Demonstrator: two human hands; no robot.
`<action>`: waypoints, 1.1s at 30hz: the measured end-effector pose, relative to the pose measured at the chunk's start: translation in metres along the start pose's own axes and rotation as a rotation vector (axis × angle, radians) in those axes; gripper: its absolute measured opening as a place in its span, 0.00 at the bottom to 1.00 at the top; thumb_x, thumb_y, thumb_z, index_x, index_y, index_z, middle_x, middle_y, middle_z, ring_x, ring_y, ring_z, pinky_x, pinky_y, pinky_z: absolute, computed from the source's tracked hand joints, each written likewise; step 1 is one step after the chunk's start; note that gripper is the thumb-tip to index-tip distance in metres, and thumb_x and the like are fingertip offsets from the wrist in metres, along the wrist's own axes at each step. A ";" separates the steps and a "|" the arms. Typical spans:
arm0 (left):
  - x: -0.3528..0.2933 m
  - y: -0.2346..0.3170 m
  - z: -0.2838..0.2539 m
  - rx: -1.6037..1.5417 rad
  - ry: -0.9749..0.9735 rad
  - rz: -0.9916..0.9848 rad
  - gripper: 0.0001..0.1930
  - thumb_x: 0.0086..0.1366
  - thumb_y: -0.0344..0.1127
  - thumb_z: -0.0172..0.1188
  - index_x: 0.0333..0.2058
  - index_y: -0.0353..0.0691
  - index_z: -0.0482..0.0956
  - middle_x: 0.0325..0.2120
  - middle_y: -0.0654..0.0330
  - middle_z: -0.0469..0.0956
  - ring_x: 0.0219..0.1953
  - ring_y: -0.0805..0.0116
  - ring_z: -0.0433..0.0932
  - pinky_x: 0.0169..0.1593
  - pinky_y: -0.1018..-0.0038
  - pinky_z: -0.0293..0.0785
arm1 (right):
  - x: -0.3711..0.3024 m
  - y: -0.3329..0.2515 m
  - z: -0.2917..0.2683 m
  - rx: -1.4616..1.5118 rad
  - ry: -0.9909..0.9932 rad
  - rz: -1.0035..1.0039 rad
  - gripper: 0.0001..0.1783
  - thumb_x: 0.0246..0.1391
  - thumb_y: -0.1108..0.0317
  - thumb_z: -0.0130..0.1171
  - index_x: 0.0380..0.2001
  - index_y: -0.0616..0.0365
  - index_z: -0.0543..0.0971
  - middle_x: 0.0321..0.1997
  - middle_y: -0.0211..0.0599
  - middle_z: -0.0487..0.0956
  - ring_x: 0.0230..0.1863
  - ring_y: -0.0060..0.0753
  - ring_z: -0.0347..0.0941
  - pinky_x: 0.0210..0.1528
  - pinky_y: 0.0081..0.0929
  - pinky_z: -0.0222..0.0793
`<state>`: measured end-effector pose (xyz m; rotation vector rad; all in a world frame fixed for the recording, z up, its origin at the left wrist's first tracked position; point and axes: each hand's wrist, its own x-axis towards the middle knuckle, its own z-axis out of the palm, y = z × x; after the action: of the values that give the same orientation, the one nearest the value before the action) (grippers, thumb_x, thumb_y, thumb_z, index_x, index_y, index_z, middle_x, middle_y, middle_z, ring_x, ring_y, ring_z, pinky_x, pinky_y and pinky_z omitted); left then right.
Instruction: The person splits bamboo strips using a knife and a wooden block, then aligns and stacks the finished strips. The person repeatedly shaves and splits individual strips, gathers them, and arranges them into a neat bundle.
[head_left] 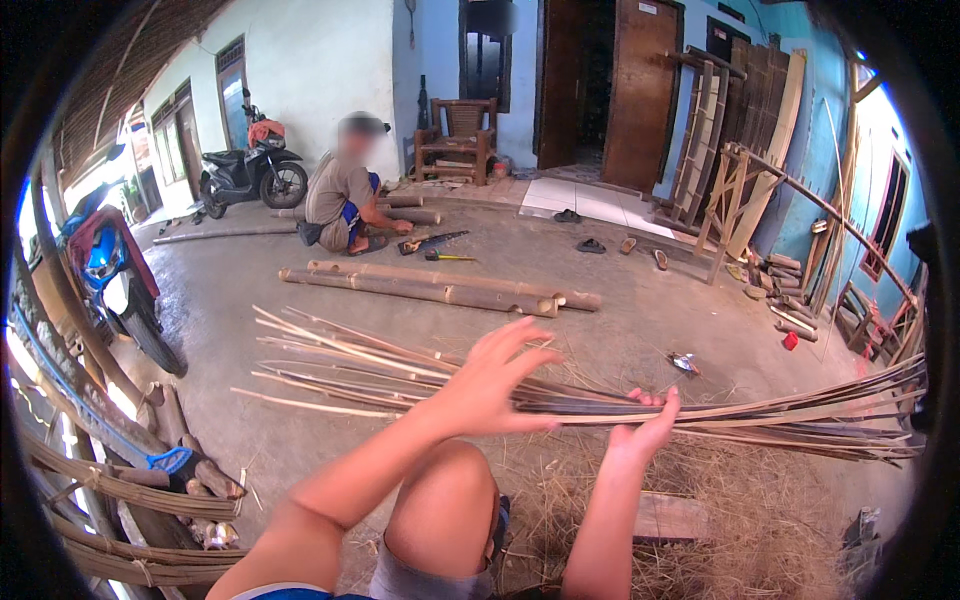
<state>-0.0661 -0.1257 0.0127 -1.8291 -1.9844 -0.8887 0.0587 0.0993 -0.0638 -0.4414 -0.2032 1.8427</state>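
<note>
“Bamboo strips [590, 407], a long loose bundle: where are they?”

“On the near side of the two bamboo poles [430, 291], running well past the poles' right end.”

“How would such a bundle handle?”

“Light for its length, most likely, and springy; single strips could slide apart or splinter, and their edges may be sharp. Best held near the middle, palm beneath, so the fanned ends balance.”

“And the hands?”

“The left hand [500, 375], just on the near side of the poles' right end, is spread, fingers apart, in front of the strips; whether it touches them is unclear. The right hand [645, 432], farther past that end, cups the bundle from beneath, fingertips curled up on the far side, thumb raised. How hard it squeezes cannot be told.”

“What is hidden?”

“Strips behind the left hand, most of the right hand's fingers, and the bundle's right tips, lost at the dark edge. Past the poles' right end, on their near side, a small shiny item [684, 362] is too small to identify.”
</note>
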 end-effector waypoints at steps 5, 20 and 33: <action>-0.073 -0.007 -0.020 0.360 -0.114 -0.142 0.45 0.51 0.51 0.77 0.69 0.58 0.68 0.74 0.45 0.52 0.77 0.42 0.48 0.74 0.42 0.50 | -0.013 -0.036 0.030 0.023 -0.163 0.031 0.14 0.62 0.59 0.65 0.38 0.53 0.72 0.32 0.29 0.71 0.32 0.27 0.71 0.52 0.42 0.74; -0.040 0.022 -0.125 0.331 -0.269 -0.034 0.31 0.52 0.43 0.72 0.56 0.52 0.75 0.43 0.55 0.84 0.46 0.50 0.82 0.50 0.53 0.75 | -0.083 -0.117 0.038 0.104 -0.351 0.227 0.20 0.63 0.51 0.59 0.48 0.54 0.77 0.50 0.38 0.80 0.50 0.38 0.78 0.62 0.52 0.70; -0.052 0.045 -0.056 -0.269 -0.560 -0.260 0.26 0.53 0.43 0.71 0.51 0.46 0.77 0.35 0.50 0.85 0.40 0.48 0.85 0.44 0.58 0.78 | -0.069 -0.174 0.058 0.008 -0.694 0.204 0.26 0.65 0.43 0.57 0.51 0.54 0.77 0.33 0.32 0.79 0.38 0.35 0.77 0.51 0.42 0.74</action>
<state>-0.0255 -0.2008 0.0348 -2.1857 -2.5953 -0.8038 0.2070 0.0937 0.0644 0.2100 -0.6376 2.1395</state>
